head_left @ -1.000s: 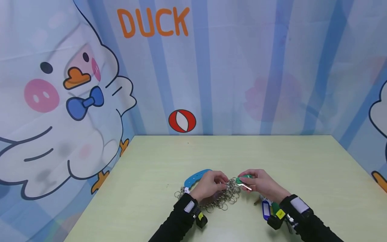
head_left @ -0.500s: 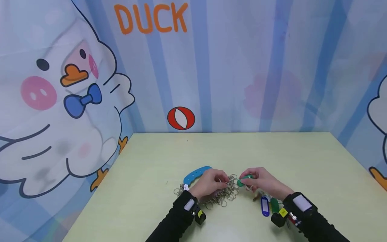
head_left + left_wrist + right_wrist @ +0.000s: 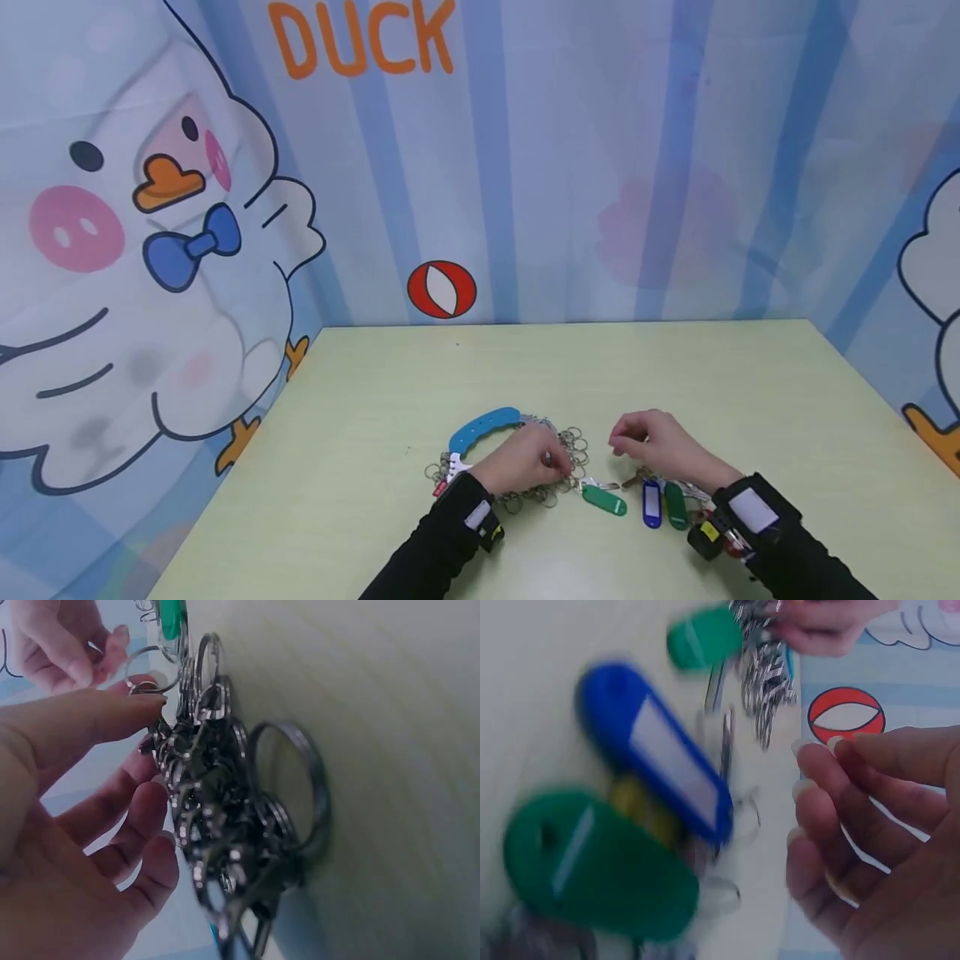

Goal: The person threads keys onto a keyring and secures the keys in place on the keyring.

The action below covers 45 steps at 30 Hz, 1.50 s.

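Head view: left hand [image 3: 522,461] sat lower centre over the ring bunch [image 3: 577,450], fingers curled. Green tag [image 3: 603,500] lay just right of it, long axis sloping down to lower right; the key [image 3: 604,485] pointed right, near level. Right hand [image 3: 663,446] was higher in frame than blue tag [image 3: 652,505] (near vertical) and second green tag [image 3: 676,506]. Left wrist view: thumb and index pinched a ring [image 3: 178,675], upper left; other fingers bent beside the bunch, which ran top to bottom. Right wrist view: thumb and index tips close together, other fingers loosely bent; blue tag blurred, sloping to lower right.
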### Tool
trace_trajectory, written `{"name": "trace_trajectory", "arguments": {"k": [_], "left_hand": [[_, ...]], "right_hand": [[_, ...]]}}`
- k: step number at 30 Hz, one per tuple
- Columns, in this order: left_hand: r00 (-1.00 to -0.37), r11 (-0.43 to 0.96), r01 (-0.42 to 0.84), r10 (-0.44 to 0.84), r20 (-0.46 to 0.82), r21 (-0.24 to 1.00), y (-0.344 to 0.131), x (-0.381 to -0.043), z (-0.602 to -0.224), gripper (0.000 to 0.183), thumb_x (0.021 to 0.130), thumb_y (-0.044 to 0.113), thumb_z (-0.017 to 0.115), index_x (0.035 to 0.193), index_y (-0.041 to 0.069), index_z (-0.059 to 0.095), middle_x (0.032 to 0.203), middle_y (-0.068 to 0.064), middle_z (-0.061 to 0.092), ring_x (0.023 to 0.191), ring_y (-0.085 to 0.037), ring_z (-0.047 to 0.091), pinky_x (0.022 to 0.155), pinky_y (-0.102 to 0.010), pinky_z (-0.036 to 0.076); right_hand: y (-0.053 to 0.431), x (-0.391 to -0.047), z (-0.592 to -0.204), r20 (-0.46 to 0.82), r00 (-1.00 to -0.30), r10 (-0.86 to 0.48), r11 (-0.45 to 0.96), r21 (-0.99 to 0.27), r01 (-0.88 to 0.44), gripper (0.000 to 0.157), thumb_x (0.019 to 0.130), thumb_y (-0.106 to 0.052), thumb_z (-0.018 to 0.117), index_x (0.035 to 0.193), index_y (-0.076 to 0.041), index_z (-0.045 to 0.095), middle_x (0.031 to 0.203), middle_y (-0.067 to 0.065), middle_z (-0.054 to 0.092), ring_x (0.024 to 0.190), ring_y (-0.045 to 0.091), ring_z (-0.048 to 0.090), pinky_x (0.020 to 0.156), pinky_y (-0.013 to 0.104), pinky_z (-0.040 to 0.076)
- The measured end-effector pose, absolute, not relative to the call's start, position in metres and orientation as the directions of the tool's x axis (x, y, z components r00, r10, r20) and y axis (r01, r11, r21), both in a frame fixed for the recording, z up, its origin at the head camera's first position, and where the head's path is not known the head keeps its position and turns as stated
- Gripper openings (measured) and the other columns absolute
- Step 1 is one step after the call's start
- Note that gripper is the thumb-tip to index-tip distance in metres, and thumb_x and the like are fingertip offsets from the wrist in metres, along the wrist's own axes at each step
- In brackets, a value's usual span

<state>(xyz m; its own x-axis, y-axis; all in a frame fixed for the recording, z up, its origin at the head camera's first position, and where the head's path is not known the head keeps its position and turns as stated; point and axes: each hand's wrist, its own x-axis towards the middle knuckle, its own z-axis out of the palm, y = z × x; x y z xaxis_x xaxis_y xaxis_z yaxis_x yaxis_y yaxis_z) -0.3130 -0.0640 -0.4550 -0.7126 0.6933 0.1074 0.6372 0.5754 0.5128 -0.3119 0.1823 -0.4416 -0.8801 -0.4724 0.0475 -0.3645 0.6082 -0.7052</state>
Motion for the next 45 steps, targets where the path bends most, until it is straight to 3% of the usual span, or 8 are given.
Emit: {"name": "trace_trajectory", "arguments": {"k": [4, 12, 19, 25, 29, 34, 38, 45], "left_hand": [[-0.683, 0.576, 0.676, 0.723, 0.098, 0.461, -0.065, -0.313, -0.451, 0.019, 0.081, 0.001, 0.067, 0.088, 0.014, 0.078, 0.083, 0.006, 0.067, 0.078, -0.002, 0.049, 0.073, -0.012, 0.037], [-0.792, 0.659, 0.558, 0.604, 0.086, 0.504, -0.058, -0.320, -0.449, 0.010, 0.087, 0.007, 0.064, 0.087, 0.011, 0.074, 0.080, 0.004, 0.066, 0.071, -0.003, 0.049, 0.067, -0.014, 0.041], [-0.816, 0.772, 0.567, 0.573, 0.070, 0.287, -0.042, -0.324, -0.455, 0.010, 0.083, 0.020, 0.072, 0.074, 0.017, 0.068, 0.066, 0.009, 0.060, 0.061, -0.004, 0.048, 0.060, -0.016, 0.036], [-0.820, 0.791, 0.562, 0.571, 0.035, 0.241, -0.040, -0.324, -0.457, 0.014, 0.080, 0.016, 0.073, 0.069, 0.018, 0.065, 0.067, 0.008, 0.053, 0.064, -0.006, 0.045, 0.058, -0.018, 0.032], [-0.821, 0.767, 0.538, 0.571, 0.010, 0.349, -0.045, -0.323, -0.460, 0.014, 0.081, 0.014, 0.070, 0.070, 0.017, 0.063, 0.069, 0.008, 0.048, 0.067, -0.006, 0.042, 0.060, -0.018, 0.030], [-0.827, 0.607, 0.451, 0.560, 0.051, 0.654, -0.056, -0.323, -0.465, 0.011, 0.086, 0.009, 0.066, 0.078, 0.013, 0.060, 0.074, 0.006, 0.051, 0.069, -0.004, 0.045, 0.062, -0.016, 0.035], [-0.835, 0.475, 0.412, 0.538, 0.113, 0.778, -0.064, -0.321, -0.468, 0.005, 0.091, 0.010, 0.063, 0.086, 0.012, 0.062, 0.083, 0.001, 0.062, 0.072, -0.006, 0.053, 0.063, -0.017, 0.042], [-0.835, 0.450, 0.444, 0.521, 0.176, 0.775, -0.066, -0.318, -0.465, 0.003, 0.094, 0.010, 0.059, 0.092, 0.011, 0.062, 0.095, -0.004, 0.067, 0.078, -0.006, 0.062, 0.068, -0.017, 0.047]], "right_hand": [[0.185, -0.305, -0.435, -0.006, -0.926, -0.376, 0.768, -0.561, -0.308, 0.019, 0.087, -0.025, 0.070, 0.075, -0.011, 0.064, 0.066, -0.002, 0.057, 0.060, 0.012, 0.050, 0.053, 0.022, 0.038], [0.181, -0.295, -0.436, -0.092, -0.919, -0.384, 0.834, -0.462, -0.302, 0.015, 0.081, -0.014, 0.074, 0.069, -0.013, 0.064, 0.063, -0.003, 0.055, 0.057, 0.011, 0.049, 0.052, 0.023, 0.038], [0.179, -0.301, -0.432, -0.034, -0.893, -0.449, 0.702, -0.631, -0.329, 0.012, 0.088, -0.014, 0.066, 0.077, -0.010, 0.063, 0.069, -0.001, 0.053, 0.062, 0.012, 0.048, 0.055, 0.022, 0.038], [0.176, -0.307, -0.432, -0.053, -0.908, -0.415, 0.540, -0.818, -0.198, 0.022, 0.096, -0.023, 0.056, 0.092, -0.003, 0.065, 0.104, 0.011, 0.067, 0.095, 0.020, 0.058, 0.081, 0.036, 0.050], [0.171, -0.311, -0.438, -0.102, -0.902, -0.420, 0.342, -0.938, -0.053, 0.032, 0.101, -0.027, 0.046, 0.097, 0.002, 0.058, 0.104, 0.014, 0.066, 0.100, 0.022, 0.063, 0.094, 0.041, 0.049], [0.159, -0.312, -0.445, -0.164, -0.893, -0.420, 0.273, -0.961, 0.048, 0.027, 0.101, -0.029, 0.048, 0.097, -0.002, 0.045, 0.075, 0.003, 0.055, 0.066, 0.016, 0.057, 0.067, 0.028, 0.050], [0.150, -0.310, -0.448, -0.174, -0.852, -0.493, 0.372, -0.928, -0.026, 0.031, 0.100, -0.030, 0.050, 0.108, 0.000, 0.047, 0.067, -0.001, 0.046, 0.053, 0.012, 0.042, 0.050, 0.025, 0.037], [0.141, -0.312, -0.449, -0.122, -0.815, -0.566, 0.414, -0.897, -0.154, 0.027, 0.096, -0.027, 0.058, 0.109, -0.005, 0.066, 0.080, 0.005, 0.050, 0.048, 0.009, 0.036, 0.046, 0.022, 0.033]]}}
